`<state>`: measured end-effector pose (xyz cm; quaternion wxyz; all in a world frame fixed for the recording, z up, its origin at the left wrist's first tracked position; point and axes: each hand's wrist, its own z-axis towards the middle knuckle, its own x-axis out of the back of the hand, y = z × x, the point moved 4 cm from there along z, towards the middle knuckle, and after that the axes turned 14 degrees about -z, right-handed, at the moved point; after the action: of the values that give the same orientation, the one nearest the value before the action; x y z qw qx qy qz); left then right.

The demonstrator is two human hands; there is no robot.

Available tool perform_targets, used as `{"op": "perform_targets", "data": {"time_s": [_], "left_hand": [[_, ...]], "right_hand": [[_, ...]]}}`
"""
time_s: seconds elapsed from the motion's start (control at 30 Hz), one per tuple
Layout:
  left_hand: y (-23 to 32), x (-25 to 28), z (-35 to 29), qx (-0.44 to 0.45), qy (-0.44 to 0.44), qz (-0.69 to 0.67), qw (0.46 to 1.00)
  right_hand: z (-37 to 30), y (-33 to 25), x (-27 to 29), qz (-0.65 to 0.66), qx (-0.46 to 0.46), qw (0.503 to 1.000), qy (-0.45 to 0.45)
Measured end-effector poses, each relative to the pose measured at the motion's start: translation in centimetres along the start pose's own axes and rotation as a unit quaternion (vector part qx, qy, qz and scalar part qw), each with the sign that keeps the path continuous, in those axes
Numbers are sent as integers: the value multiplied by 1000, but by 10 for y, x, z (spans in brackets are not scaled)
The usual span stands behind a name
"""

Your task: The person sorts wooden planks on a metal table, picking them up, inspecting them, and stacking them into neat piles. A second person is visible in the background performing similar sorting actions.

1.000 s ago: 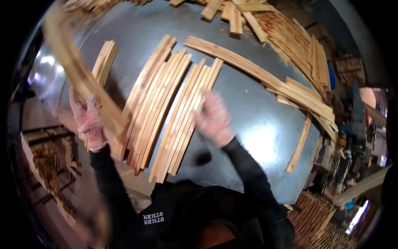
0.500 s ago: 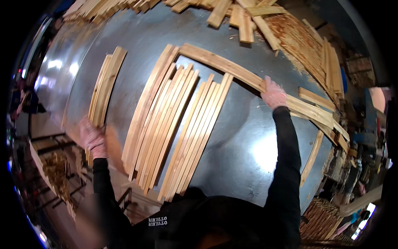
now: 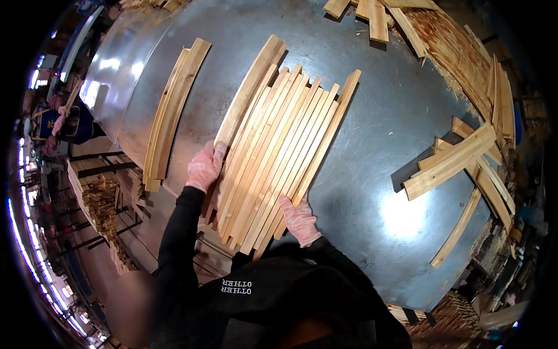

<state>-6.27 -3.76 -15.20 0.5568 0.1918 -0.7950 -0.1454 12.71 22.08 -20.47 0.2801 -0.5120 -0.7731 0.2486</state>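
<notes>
A bundle of pale curved wooden slats (image 3: 279, 145) lies side by side on the metal table (image 3: 378, 116), in front of me. My left hand (image 3: 206, 167), in a pinkish work glove, grips the bundle's left side near the lower end of a wider curved slat (image 3: 250, 90). On the opposite side, low down, my right hand (image 3: 300, 221) is closed against the outermost slats, its glove matching. Fingers of both hands are partly hidden by the wood. The slats' upper ends are uneven.
Two curved boards (image 3: 174, 110) lie together left of the bundle. At the right, several loose boards (image 3: 450, 160) cross each other. A wood-chip-covered panel (image 3: 453, 52) and scraps fill the far right. Below the table's left edge stands a rack of wood pieces (image 3: 99, 195). Another person (image 3: 67, 122) is at far left.
My right hand has left the long board on the right and come to the bundle. My left hand has moved from the separate boards to the bundle, whose two groups now sit together.
</notes>
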Motion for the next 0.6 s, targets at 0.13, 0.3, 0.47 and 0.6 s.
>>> {"op": "perform_targets", "data": {"time_s": [0.13,0.3,0.47,0.6], "left_hand": [[7,-11,-60,-3,0,209,978],[-18,20,-39,-220,-13,96,971],[31,-36,101,-216,-18,-9,976],[61,-18,84,-9,-202,-412,889]], "right_hand": [[-42,-6,-8,-153,26,977,-143],[-35,-66,68,-148,145,972,112],[68,-47,93,-451,140,775,420],[83,-38,71,126,175,930,296]]}}
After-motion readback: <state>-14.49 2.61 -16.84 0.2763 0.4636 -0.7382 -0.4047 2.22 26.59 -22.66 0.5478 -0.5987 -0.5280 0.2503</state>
